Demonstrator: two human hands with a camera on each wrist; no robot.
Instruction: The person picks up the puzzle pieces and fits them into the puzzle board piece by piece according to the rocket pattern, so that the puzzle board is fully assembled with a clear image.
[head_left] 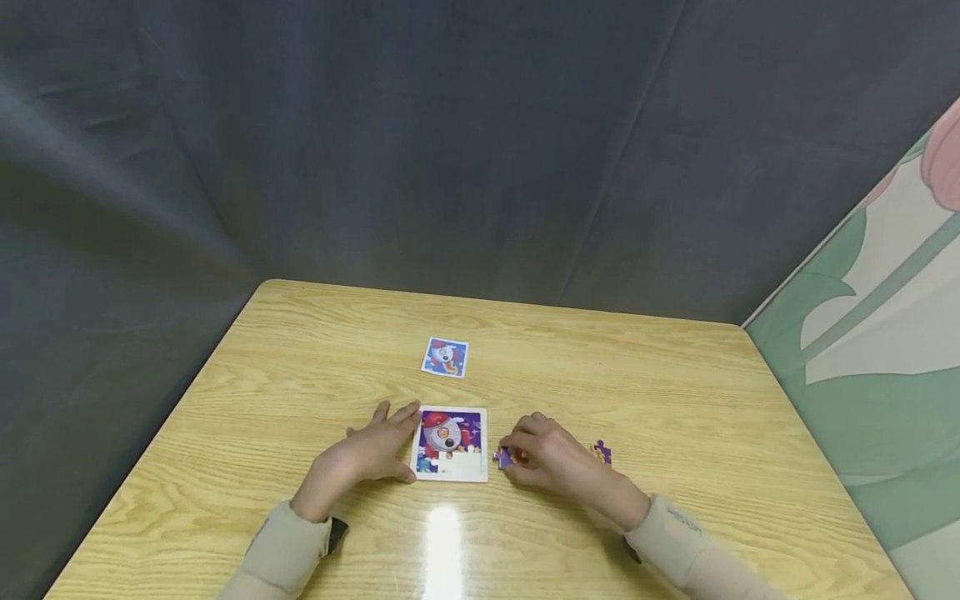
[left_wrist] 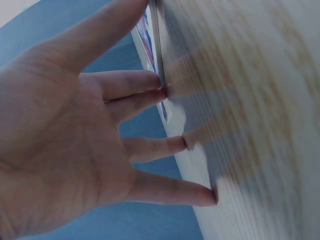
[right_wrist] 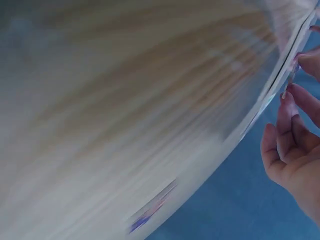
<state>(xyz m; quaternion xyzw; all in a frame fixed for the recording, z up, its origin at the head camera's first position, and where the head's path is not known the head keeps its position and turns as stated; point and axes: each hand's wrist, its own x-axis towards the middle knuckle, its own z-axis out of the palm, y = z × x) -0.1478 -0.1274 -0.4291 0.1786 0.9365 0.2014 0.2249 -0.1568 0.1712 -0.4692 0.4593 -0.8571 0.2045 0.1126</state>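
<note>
A square jigsaw board (head_left: 462, 469) with a pale frame lies on the table. Its upper part shows a purple, red and white picture, and its lower right part is bare. My left hand (head_left: 369, 451) is spread along the board's left side, index fingertip at the upper corner and thumb at the lower one. In the left wrist view the fingers of the left hand (left_wrist: 75, 130) are straight, with tips down on the tabletop. Just right of the board, my right hand (head_left: 551, 456) pinches a purple puzzle piece (head_left: 504, 458). The right wrist view shows this piece (right_wrist: 293, 75) edge-on between thumb and fingers.
Behind the board lies a small picture card (head_left: 446, 357) with a similar design. Purple and orange puzzle material (head_left: 603, 452) lies beyond the right wrist, partly hidden by it. The wooden table (head_left: 660, 375) ends at a dark curtain (head_left: 450, 150) at the back.
</note>
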